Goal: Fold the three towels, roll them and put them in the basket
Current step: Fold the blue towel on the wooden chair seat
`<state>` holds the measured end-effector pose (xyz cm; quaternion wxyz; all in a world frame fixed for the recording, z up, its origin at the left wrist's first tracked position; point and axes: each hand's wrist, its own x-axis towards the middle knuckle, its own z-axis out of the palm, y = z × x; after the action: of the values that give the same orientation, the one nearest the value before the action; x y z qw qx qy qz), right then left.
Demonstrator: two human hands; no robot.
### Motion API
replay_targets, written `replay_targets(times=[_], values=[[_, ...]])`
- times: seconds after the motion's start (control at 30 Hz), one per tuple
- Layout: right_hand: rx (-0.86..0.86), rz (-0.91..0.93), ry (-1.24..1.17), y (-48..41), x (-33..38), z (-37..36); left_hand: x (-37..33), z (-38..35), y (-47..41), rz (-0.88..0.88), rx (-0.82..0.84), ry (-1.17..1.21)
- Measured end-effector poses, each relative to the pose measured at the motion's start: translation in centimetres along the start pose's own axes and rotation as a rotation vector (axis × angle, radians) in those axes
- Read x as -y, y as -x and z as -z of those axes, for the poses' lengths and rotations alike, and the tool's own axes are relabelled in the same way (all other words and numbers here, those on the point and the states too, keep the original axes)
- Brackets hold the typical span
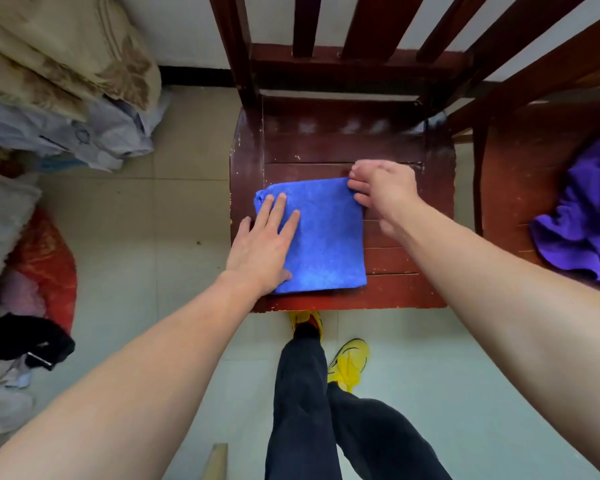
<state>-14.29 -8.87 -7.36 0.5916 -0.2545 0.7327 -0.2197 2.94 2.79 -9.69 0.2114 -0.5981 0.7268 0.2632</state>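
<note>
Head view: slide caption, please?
Folded blue towel on the wooden chair: left hand presses it flat, right hand pinches its far corner.

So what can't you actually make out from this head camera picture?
Basket and third towel: nowhere in the head view.
Purple towel: cut off by the picture's right edge.
Blue towel: its layers are hidden under the top fold and the left hand pressing flat.
Right hand at the towel's far corner: blurred, so pinching or only touching is unclear.

One head-worn wide-angle view, aimed steeply down and slightly forward. Close over the chair seat (pixel 340 147); left hand (pixel 260 244) and right hand (pixel 381 192) mid-frame, floor (pixel 187 209) at the margins.
</note>
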Motion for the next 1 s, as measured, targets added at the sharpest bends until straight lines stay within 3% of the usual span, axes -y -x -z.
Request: replay_targets(times=[0.07,0.2,0.37,0.5,0.63,0.7,0.73,0.87,1.0], values=[[-0.035,0.018,0.079,2.4,-2.7,0.2,-0.1,-0.1,0.1,0.008,0.004,0.007],[0.067,-0.176,0.286,6.3,-9.8,2.2,0.0,0.0,0.0,0.005,-0.005,0.016],[0.066,-0.162,0.352,5.3,-11.4,3.5,0.3,-0.3,-0.1,0.000,-0.015,0.019],[-0.155,-0.050,0.678,5.5,-10.6,4.6,-0.2,0.4,-0.1,0.006,0.000,0.018],[-0.148,0.036,0.897,6.1,-10.0,3.2,-0.8,2.7,-1.4,-0.052,-0.267,0.116],[-0.120,0.039,0.980,6.0,-10.4,1.6,-1.2,3.9,-2.9,-0.057,-0.296,0.328],[-0.109,0.013,0.982,5.8,-10.6,1.1,-1.4,4.4,-3.7,-0.018,-0.232,0.482],[0.028,-0.137,0.660,3.9,-10.2,2.4,-1.5,5.2,-5.9,0.263,0.009,1.011],[-0.030,0.099,0.749,3.0,-8.1,5.8,-2.3,5.4,-6.0,0.428,0.133,1.392]])
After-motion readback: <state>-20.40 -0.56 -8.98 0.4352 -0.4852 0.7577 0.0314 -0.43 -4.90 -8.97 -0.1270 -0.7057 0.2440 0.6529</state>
